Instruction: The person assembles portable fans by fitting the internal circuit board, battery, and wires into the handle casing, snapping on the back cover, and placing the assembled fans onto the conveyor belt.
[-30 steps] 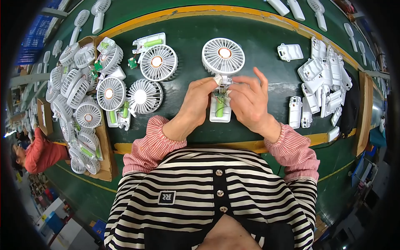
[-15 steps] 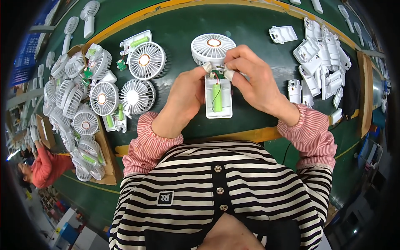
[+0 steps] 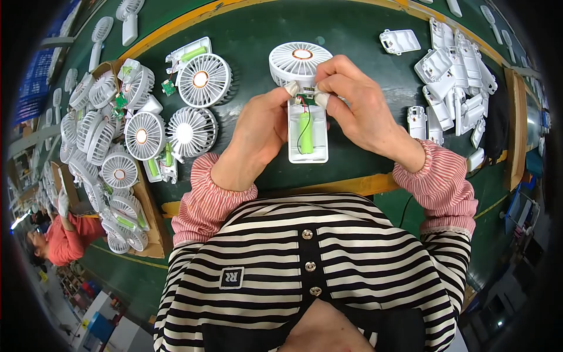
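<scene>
We see an even, fairly bright light on the green tabletop (image 3: 249, 35), with a faint sheen. The middle fan (image 3: 301, 53) looks crisp; a pale fan's hub (image 3: 191, 132) to its left is nearly washed out. A bright streak of light (image 3: 20, 219) glares at far left. The yellow stripe (image 3: 170, 27) bends, and we lose the corners to black.

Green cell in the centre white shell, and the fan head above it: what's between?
Head view: a small green circuit board and thin wires, with left hand and right hand thumb tips on either side.
</scene>
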{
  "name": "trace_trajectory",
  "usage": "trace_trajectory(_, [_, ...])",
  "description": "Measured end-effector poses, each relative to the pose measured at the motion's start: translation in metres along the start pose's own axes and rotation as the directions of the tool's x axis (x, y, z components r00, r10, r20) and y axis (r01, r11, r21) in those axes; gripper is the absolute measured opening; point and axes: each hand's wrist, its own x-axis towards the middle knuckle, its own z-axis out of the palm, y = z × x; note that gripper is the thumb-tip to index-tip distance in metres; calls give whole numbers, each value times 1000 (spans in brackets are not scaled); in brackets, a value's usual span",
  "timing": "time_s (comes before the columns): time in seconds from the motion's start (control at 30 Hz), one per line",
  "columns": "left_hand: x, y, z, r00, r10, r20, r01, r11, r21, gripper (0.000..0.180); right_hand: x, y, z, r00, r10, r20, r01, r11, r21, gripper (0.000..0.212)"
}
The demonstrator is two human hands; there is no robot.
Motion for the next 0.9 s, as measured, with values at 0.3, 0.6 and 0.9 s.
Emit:
trace_trajectory(0.3, [2, -2, 0, 1000, -12, 4, 12, 1000, -16, 35, -1, 1, 0, 1000, -13, 25, 13, 1000, -1, 11])
trace_trajectory(0.6, [4, -7, -9, 999, -39, -36, 39, 999, 6, 34, 0, -1, 1, 990, -106, 92, 119, 982, -147, 14])
trace_trajectory(0.9, [-3, -3, 3, 991, -12, -136, 21, 998, 63, 24, -2, -2, 5, 975, -151, 161, 191, 944, -269, 14])
